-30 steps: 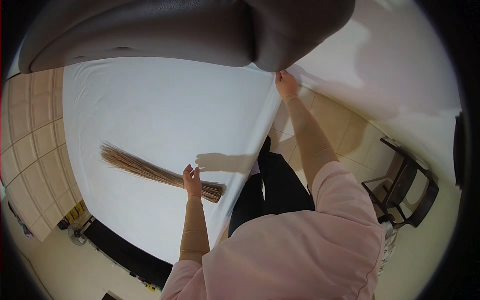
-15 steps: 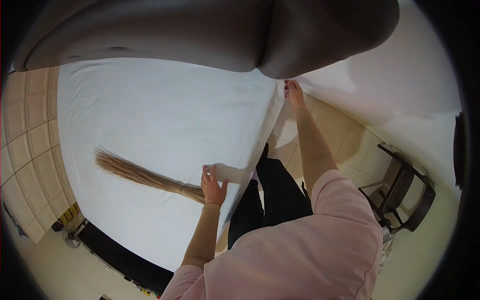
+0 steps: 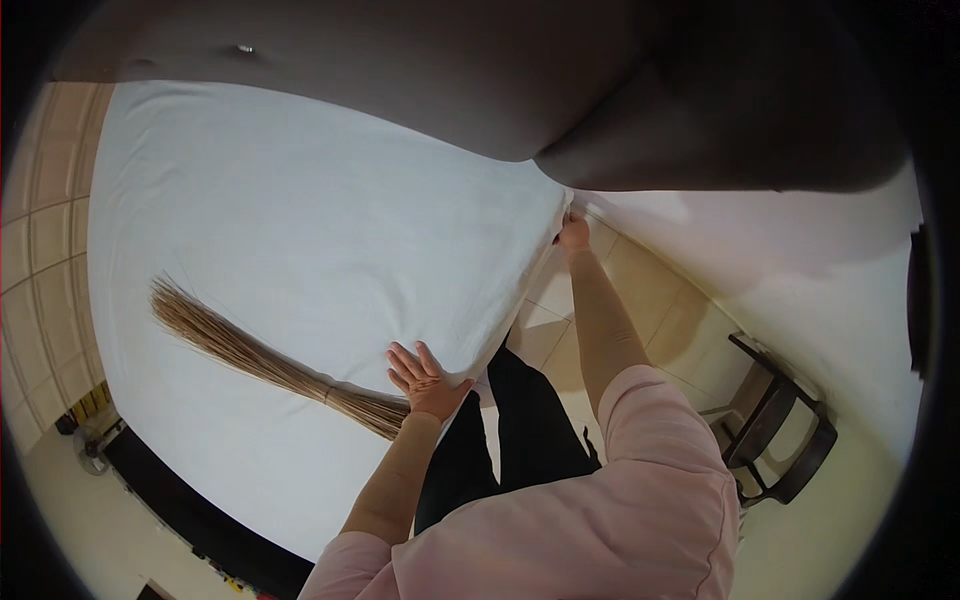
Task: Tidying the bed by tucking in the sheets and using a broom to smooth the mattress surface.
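Observation:
A white fitted sheet [image 3: 270, 190] covers the mattress, with small wrinkles near its far left corner. My left hand [image 3: 424, 386] lies flat on it by the near edge, fingers spread, pressing faint creases into the cloth. Just left of that hand lies a stick broom [image 3: 270, 365], its bristles fanned toward the left and its bound end close to my wrist. Beside the far right corner, my right hand [image 3: 573, 233] is closed on the sheet's side, its fingertips partly hidden behind the edge.
A dark brown padded headboard [image 3: 400, 70] looms over the bed's far end. Tan panelled cabinet doors [image 3: 50, 250] line the left side. At the right stands a dark chair [image 3: 780, 430] on the tiled floor, by a pale wall. A black surface [image 3: 190, 500] runs along the lower left.
My left hand has come down flat on the sheet with fingers spread. My right hand has closed on the sheet's edge near the corner. The view has shifted toward the headboard.

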Action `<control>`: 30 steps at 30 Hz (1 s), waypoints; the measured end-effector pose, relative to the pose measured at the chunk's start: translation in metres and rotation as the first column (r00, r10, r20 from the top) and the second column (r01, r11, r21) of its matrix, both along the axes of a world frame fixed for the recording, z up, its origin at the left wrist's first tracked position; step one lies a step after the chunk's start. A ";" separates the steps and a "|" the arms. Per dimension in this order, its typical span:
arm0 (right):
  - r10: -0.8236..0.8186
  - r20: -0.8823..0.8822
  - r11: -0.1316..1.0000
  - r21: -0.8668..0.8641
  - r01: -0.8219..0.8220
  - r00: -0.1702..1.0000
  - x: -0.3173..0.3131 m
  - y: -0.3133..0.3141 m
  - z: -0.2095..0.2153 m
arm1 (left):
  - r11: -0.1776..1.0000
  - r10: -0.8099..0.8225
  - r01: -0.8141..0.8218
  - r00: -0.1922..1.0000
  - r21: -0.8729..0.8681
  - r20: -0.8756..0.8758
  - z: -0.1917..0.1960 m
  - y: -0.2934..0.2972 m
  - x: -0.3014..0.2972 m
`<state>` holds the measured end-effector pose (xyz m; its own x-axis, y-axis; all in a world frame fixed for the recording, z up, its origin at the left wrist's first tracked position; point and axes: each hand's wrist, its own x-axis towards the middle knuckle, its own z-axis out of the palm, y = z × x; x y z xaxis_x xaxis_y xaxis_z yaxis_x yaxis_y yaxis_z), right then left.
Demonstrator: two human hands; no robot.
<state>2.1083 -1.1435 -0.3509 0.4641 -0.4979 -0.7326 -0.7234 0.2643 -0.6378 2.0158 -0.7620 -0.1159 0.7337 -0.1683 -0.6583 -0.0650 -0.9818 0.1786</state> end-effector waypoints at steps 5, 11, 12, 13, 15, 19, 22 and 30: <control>0.116 -0.004 0.916 -0.386 -0.109 0.993 -0.003 -0.037 -0.085 | 0.998 0.055 -0.056 0.998 -0.033 -0.039 -0.003 0.003 0.001; 0.338 0.027 0.851 -0.435 -0.293 0.941 0.012 -0.035 -0.108 | 0.985 0.068 -0.053 0.994 -0.163 0.085 -0.015 0.011 -0.005; 0.317 0.066 0.866 -0.426 -0.261 0.946 0.013 -0.023 -0.102 | 0.984 0.069 -0.053 0.993 -0.171 0.092 -0.016 0.011 -0.006; 0.292 0.096 0.880 -0.417 -0.228 0.952 0.012 -0.005 -0.096 | 0.983 0.076 -0.061 0.994 -0.174 0.080 -0.017 0.012 -0.007; 0.266 0.119 0.890 -0.412 -0.196 0.957 0.007 0.020 -0.077 | 0.983 0.071 -0.054 0.993 -0.176 0.092 -0.018 0.012 -0.008; 0.243 0.136 0.889 -0.427 -0.165 0.960 0.003 0.042 -0.039 | 0.984 0.066 -0.051 0.994 -0.171 0.084 -0.019 0.012 -0.007; 0.236 0.141 0.884 -0.441 -0.153 0.961 0.001 0.046 -0.023 | 0.987 0.055 -0.041 0.995 -0.155 0.088 -0.019 0.011 -0.006; 0.233 0.161 0.860 -0.494 -0.126 0.959 -0.003 0.056 -0.008 | 0.988 0.027 -0.014 0.996 -0.153 0.082 -0.023 0.013 -0.007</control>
<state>2.1049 -1.0880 -0.3586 0.6937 -0.6522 -0.3056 -0.5655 -0.2305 -0.7918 2.0084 -0.7488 -0.1388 0.7898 -0.2457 -0.5620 -0.0659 -0.9450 0.3205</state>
